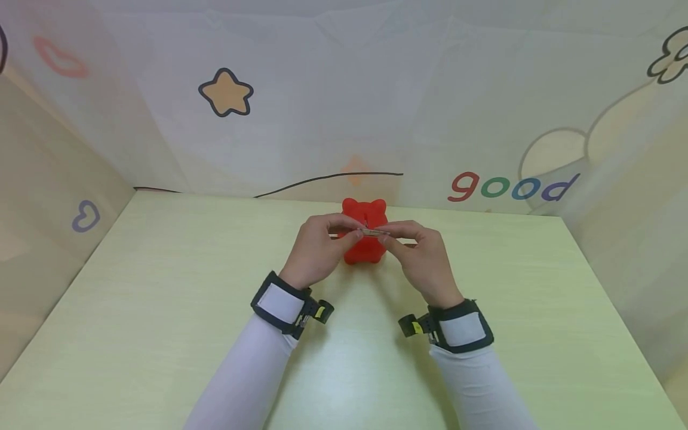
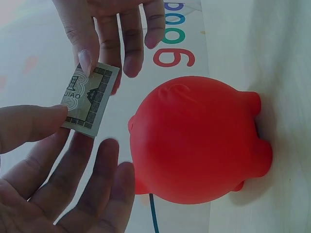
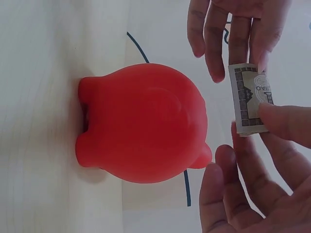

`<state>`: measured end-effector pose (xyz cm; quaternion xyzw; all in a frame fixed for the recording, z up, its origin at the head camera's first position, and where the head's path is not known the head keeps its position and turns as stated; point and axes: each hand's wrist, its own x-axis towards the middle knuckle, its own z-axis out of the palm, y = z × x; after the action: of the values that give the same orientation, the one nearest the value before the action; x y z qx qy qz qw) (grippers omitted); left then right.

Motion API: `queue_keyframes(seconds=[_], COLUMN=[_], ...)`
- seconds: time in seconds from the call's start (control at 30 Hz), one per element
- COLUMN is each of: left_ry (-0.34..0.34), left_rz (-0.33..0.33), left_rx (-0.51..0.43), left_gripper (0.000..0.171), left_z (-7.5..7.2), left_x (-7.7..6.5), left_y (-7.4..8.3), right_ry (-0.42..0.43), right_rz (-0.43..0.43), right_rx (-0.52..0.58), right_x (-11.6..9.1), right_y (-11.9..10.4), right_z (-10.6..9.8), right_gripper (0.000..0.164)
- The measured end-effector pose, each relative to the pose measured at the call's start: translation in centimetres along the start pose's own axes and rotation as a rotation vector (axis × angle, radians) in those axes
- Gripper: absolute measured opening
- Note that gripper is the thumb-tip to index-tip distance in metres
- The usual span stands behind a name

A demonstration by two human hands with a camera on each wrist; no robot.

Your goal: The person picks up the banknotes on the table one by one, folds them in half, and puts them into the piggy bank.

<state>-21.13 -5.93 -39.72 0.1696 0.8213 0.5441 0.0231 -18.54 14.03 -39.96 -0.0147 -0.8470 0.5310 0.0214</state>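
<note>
Between both hands is a small folded banknote (image 2: pixel 91 99), printed with a dark patterned border and a "1". My left hand (image 1: pixel 321 248) pinches one end between thumb and fingers, while my right hand (image 1: pixel 424 257) pinches the other end the same way. Just beyond and below the note stands a red piggy bank (image 1: pixel 365 254) on its short legs, a dark slot showing in its top. In the right wrist view the banknote (image 3: pixel 250 99) is held level above the pig's back, apart from the red surface.
The pale wooden table (image 1: pixel 161 298) spreads around the piggy bank. Behind it hangs a light cloth backdrop (image 1: pixel 322 89) with a star and the word "good". Each wrist wears a black strap with a small camera (image 1: pixel 321 311).
</note>
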Motion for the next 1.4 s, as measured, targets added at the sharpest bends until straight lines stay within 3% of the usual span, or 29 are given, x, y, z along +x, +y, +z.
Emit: queue_keyframes(seconds=[0.27,0.57,1.4], left_ry=[-0.004,-0.005,-0.012], left_rz=[-0.046,-0.078,-0.076], left_rx=[-0.034,-0.032,-0.054], left_gripper=[0.02,0.024,0.025], left_z=[0.01,0.06,0.23], left_x=[-0.15,-0.16,-0.02], left_y=[0.03,0.08,0.04], right_ry=[-0.013,0.014,0.004], right_rz=[0.039,-0.017,-0.022], right_rx=[-0.003,-0.024,-0.025], right_x=[0.03,-0.05,-0.03], right_y=[-0.2,-0.07,-0.02], right_z=[0.08,0.16,0.08], right_gripper=[0.029,0.03,0.033])
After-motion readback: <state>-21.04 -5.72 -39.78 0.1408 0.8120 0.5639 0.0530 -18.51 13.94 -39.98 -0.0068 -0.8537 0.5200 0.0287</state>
